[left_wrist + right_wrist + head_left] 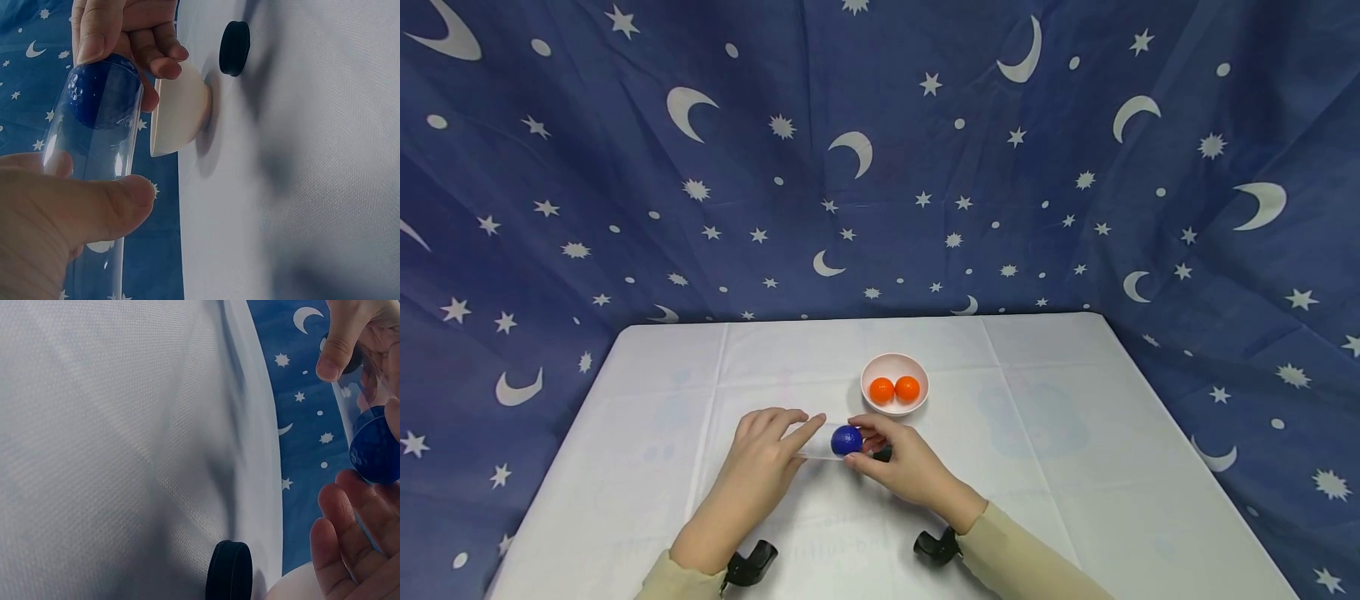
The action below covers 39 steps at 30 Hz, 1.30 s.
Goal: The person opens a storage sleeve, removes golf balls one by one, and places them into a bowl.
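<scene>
My left hand [763,458] grips a clear tube [94,147], its thumb laid across the side in the left wrist view. A dark blue ball [846,441] sits at the tube's right end, seen through the clear wall. At that end my right hand [904,461] pinches the ball between thumb and fingers, right at the rim. In the right wrist view, a dark end piece [354,361] shows at the tube's other end, partly covered by the left hand. A black round cap [234,49] lies on the table beneath the right hand.
A small pale bowl [893,363] with two orange balls [882,390] stands just beyond the hands. White cloth covers the table [1075,467]. A blue curtain [880,208] with moons and stars hangs behind and along both sides.
</scene>
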Each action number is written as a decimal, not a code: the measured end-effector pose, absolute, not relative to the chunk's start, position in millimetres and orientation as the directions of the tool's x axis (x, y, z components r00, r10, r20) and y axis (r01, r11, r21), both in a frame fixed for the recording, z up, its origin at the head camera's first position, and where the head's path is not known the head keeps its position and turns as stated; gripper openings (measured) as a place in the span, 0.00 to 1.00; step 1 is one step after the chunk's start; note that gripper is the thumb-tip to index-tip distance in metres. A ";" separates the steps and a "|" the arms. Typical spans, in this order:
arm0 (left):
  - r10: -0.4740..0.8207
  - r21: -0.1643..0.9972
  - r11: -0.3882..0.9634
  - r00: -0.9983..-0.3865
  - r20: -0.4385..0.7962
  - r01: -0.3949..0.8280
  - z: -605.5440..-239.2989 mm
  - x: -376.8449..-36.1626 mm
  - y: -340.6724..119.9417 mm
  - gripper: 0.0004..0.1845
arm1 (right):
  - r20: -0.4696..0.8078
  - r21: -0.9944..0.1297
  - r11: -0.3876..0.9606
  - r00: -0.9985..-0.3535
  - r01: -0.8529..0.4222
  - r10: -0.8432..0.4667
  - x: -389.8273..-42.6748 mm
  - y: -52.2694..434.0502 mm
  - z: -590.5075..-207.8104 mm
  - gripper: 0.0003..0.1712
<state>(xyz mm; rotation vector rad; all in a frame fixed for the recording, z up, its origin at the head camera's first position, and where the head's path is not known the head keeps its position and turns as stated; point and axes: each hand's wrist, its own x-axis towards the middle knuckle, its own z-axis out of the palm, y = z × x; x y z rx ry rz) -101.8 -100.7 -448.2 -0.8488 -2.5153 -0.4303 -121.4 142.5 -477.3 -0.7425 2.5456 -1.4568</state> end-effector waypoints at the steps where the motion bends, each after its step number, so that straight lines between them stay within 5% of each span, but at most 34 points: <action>1: 0.490 0.149 0.762 -0.712 0.504 0.630 -448.1 -101.8 -100.7 0.35 | 0.139 -0.837 0.415 -0.872 -0.357 -0.470 -121.5 142.7 -477.6 0.33; 18: 0.459 0.192 0.767 -0.733 0.502 0.612 -454.5 -101.0 -105.0 0.35 | 0.132 -0.825 0.440 -0.879 -0.353 -0.458 -121.0 144.6 -475.0 0.31; 39: 0.445 0.209 0.755 -0.720 0.532 0.621 -462.1 -95.8 -113.2 0.36 | 0.252 -0.766 0.528 -0.927 -0.367 -0.277 -154.7 164.0 -463.9 0.27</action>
